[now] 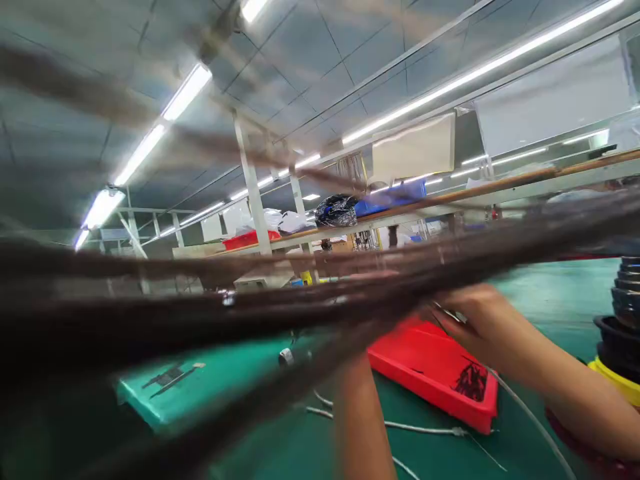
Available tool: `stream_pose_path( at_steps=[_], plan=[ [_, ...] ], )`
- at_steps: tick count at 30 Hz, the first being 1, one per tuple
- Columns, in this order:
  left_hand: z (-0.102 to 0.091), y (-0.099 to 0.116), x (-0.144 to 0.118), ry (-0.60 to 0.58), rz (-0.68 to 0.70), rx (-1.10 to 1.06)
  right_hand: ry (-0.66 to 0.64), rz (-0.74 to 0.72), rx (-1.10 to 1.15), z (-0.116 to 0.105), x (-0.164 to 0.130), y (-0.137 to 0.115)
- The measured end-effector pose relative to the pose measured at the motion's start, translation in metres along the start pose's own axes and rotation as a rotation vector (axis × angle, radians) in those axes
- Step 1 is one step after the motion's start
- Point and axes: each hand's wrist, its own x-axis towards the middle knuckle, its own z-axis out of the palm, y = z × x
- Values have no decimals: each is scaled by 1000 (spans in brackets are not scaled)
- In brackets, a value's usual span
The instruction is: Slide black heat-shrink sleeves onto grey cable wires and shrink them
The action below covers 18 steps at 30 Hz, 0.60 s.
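Dark blurred strands [280, 300] cross close in front of the camera and cover much of the middle. My right hand [477, 310] reaches in from the right over a red tray [420, 367]. Its fingers look closed around a slim metal tool [453, 313] whose kind I cannot make out. Small dark thin pieces [471, 381] lie in the tray's near right corner. My left forearm [364, 420] rises from the bottom beside the tray; the strands hide that hand and whatever it holds.
White cables [425, 430] run over the green table [280, 447] before the tray. Flat dark pieces [170, 379] lie at the left edge. Stacked black containers [625, 333] with a yellow one [617, 380] stand right. Behind runs a shelf [500, 190] with bags.
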Motion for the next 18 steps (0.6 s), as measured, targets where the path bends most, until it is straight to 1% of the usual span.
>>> stream_pose_path(
  at_steps=[3,4,6,8,11,14,18],
  plan=[
    [-5,-2,-1,-60,12,22,-8,-12,-21,2,1,2],
    [-6,-2,-1,-62,22,40,-22,-23,-28,4,2,2],
    [-7,-4,0,-21,23,79,-38,-58,-50,8,2,4],
    [-6,-7,0,26,-19,97,-27,-86,-83,15,2,5],
    [-8,-13,2,38,-121,89,-16,-80,-110,24,2,8],
    [-12,-20,3,12,-187,51,-51,-55,-111,27,1,10],
    [-13,-25,6,-41,-207,-58,-76,-48,-108,23,1,12]
  ],
)
